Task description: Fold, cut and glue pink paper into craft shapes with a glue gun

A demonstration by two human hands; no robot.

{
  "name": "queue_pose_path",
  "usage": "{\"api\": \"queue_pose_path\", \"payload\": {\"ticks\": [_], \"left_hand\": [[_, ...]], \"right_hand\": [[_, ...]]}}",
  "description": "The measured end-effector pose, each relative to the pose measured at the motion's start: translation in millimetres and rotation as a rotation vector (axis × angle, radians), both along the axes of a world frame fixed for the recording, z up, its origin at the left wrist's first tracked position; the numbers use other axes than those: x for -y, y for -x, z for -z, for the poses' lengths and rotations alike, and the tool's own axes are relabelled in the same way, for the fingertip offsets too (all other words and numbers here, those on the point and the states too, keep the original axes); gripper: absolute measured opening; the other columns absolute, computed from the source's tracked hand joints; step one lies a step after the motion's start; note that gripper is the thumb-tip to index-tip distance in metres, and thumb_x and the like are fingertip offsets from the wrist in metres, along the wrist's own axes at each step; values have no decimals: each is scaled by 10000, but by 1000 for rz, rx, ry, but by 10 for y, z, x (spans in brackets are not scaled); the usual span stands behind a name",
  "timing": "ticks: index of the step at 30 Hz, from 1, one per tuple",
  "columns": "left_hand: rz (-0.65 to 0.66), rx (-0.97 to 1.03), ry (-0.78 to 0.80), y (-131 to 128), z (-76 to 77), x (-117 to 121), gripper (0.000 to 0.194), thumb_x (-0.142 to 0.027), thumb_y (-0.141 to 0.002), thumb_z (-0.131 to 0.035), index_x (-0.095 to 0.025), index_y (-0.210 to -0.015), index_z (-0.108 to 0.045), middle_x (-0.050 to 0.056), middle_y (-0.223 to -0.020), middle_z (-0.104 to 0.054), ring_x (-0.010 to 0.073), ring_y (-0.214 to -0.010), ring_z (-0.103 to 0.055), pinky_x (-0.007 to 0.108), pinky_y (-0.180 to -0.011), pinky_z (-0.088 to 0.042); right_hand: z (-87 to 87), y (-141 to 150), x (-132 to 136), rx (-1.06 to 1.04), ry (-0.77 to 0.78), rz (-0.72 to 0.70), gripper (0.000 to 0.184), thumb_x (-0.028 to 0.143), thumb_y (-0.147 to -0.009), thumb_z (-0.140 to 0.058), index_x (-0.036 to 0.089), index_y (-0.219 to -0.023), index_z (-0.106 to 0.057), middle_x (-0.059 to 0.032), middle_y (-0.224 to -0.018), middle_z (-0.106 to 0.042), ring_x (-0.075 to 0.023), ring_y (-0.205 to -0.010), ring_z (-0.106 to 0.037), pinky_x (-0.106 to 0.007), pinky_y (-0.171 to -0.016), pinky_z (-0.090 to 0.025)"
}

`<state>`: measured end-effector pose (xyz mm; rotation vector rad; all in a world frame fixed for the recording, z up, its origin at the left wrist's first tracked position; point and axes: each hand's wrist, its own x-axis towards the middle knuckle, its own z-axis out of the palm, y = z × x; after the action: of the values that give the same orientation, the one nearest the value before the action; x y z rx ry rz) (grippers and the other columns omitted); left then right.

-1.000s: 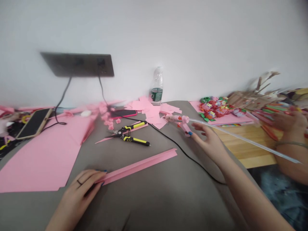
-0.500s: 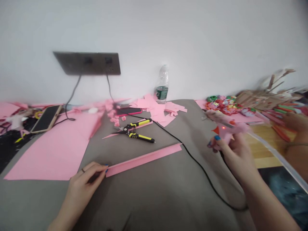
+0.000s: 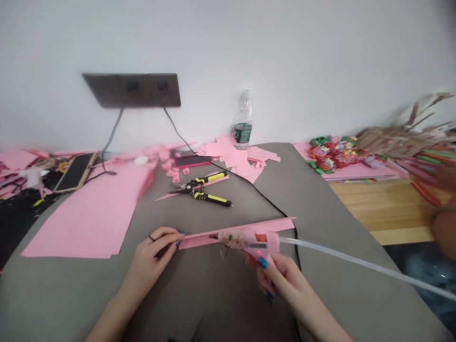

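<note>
Paper strip (image 3: pixel 195 242): your left fingers (image 3: pixel 167 240) pinch one end. With your right fingers (image 3: pixel 273 274) grasping the glue gun (image 3: pixel 237 239), steady its nozzle (image 3: pixel 213 236) near the left.

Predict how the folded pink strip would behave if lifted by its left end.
The folded pink strip looks like paper, so probably very light. Its lengthwise crease may stiffen it, yet, being long and narrow, it could sag beyond the left hand.
</note>
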<state>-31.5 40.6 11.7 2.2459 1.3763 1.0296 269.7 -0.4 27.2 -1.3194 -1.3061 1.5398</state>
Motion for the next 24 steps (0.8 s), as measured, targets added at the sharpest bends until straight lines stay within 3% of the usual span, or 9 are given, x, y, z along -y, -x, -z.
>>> {"api": "queue_pose_path", "payload": {"ticks": [7, 12, 15, 18, 22, 24], "left_hand": [[-113, 48, 157, 41, -11, -47, 194, -284, -918, -564, -216, -876, -741, 28, -877, -790, 182, -802, -749, 263, -724, -596], [-92, 39, 157, 24, -17, -53, 144, -263, -901, -570, -214, -868, -702, 12, -828, -752, 149, -694, -700, 233, -651, -571], [-64, 8, 116, 71, -45, -79, 159, -249, -931, -544, -215, -876, -689, 12, -825, -715, 141, -710, -688, 227, -672, -562], [-92, -19, 82, 278, -152, -85, 216, -309, -955, -537, -217, -825, -683, 20, -818, -697, 152, -757, -693, 221, -692, -561], [-303, 43, 102, 705, -418, 32, 329, -529, -891, -629, -213, -824, -693, 12, -834, -708, 135, -691, -672, 187, -619, -568], [-436, 71, 129, 848, -537, 124, 391, -608, -832, -674, -217, -821, -696, -14, -834, -718, 130, -692, -674, 187, -611, -583]], "right_hand": [[127, 238, 76, 116, -34, -68, 621, 810, -886, -436, 222, -683, -435, 49, -545, -391, -100, -494, -336, -230, -452, -283], [116, 211, 6, 131, -56, -96, 631, 804, -889, -436, 207, -690, -481, 45, -549, -399, -102, -499, -341, -233, -457, -271], [84, -14, -22, 109, -59, -90, 656, 807, -877, -461, 179, -724, -576, 50, -522, -393, -103, -471, -345, -231, -447, -293], [17, -422, -48, 107, -113, -1, 618, 760, -898, -490, 178, -744, -631, 51, -489, -392, -110, -446, -347, -241, -446, -314], [-202, -988, -131, 200, -275, 207, 575, 731, -854, -573, 215, -601, -570, -12, -467, -487, -154, -413, -411, -284, -406, -330], [-329, -1161, -179, 264, -376, 372, 594, 701, -847, -595, 232, -501, -481, -21, -448, -459, -167, -401, -410, -307, -398, -331]]}}
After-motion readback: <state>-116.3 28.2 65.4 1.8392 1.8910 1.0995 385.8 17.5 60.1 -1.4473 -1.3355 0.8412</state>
